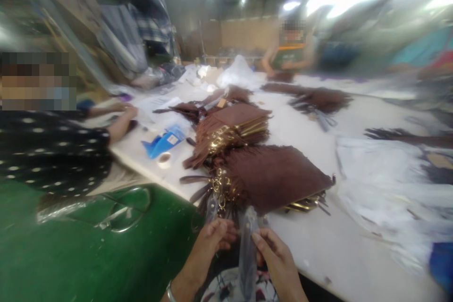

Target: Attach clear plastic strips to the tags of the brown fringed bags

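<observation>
Head view: right hand pinches a long wrapped strip that points to the brown bag; left hand is just left, grip hard to tell.

glaring white lights at upper right, dim hazy background, smeared, stretched edges

We have one long, cloudy plastic-sleeved strip pinched along its side by our right fingers, running lengthwise toward us, its far end close to brown, fringed pouches stacked flat on the tabletop
</observation>
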`<state>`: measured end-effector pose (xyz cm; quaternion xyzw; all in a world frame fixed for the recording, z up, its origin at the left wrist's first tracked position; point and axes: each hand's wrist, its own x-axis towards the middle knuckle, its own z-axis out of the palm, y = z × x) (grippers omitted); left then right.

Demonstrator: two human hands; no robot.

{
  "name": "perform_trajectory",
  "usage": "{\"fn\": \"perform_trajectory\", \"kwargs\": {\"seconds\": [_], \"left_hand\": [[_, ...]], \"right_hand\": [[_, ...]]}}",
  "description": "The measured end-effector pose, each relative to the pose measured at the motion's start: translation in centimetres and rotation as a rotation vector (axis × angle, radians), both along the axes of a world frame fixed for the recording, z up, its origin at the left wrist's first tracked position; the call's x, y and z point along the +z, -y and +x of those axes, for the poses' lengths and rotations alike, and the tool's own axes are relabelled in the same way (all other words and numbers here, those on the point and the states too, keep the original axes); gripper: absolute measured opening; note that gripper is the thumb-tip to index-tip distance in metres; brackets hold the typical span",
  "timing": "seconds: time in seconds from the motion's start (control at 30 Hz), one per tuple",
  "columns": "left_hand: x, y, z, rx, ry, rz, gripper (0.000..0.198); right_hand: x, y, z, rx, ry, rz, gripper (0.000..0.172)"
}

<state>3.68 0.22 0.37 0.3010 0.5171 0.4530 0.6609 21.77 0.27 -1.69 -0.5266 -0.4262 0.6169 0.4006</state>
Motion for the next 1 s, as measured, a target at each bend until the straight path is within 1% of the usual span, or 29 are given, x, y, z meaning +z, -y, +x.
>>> {"fn": "perform_trajectory", "kwargs": {"seconds": [0.07,0.13,0.2,0.27,0.4,0.5,0.6,0.73,0.8,0.87,0.93,1.0], "left_hand": [[0.0,0.9,1.0,-0.094,0.08,-0.041,0.044],[-0.2,1.8,1.9,-0.129,0.161,-0.067,0.047],[-0.7,2.3,2.4,-0.085,0.201,-0.079,0.046],[-1.3,2.3,2.5,-0.034,0.21,-0.077,0.043],[-2.4,1.3,2.5,0.011,0.214,-0.049,0.036],[-2.8,0.4,3.0,0.076,0.232,-0.008,0.032],[-2.9,-0.4,3.9,0.129,0.238,0.032,0.027],[-3.0,-1.3,4.7,0.156,0.238,0.059,0.021],[-3.0,-1.9,4.8,0.174,0.225,0.062,0.02],[-2.7,-2.5,4.8,0.16,0.201,0.056,0.021],[-2.1,-3.0,4.7,0.124,0.182,0.06,0.021],[-1.5,-3.2,4.6,0.085,0.155,0.06,0.018]], "right_hand": [[0.1,0.0,-0.2,-0.004,-0.033,0.015,0.037],[0.1,-0.1,-0.4,-0.007,-0.058,0.009,0.036],[0.1,-0.3,-0.7,-0.011,-0.074,-0.004,0.036],[0.1,-0.4,-0.9,-0.013,-0.075,-0.005,0.038],[0.0,-0.6,-1.3,-0.042,-0.047,0.004,0.038],[-0.1,-0.7,-1.3,-0.034,0.004,0.026,0.036],[0.0,-0.7,-1.0,-0.027,0.104,0.067,0.034],[0.0,-0.6,-0.9,-0.023,0.26,0.191,0.032],[-0.1,-0.4,-1.1,-0.016,0.302,0.223,0.034],[-0.3,-0.2,-1.3,-0.033,0.326,0.232,0.037],[-0.6,-0.1,-1.5,-0.059,0.336,0.237,0.039],[-0.9,0.0,-1.7,-0.055,0.328,0.243,0.039]]}}
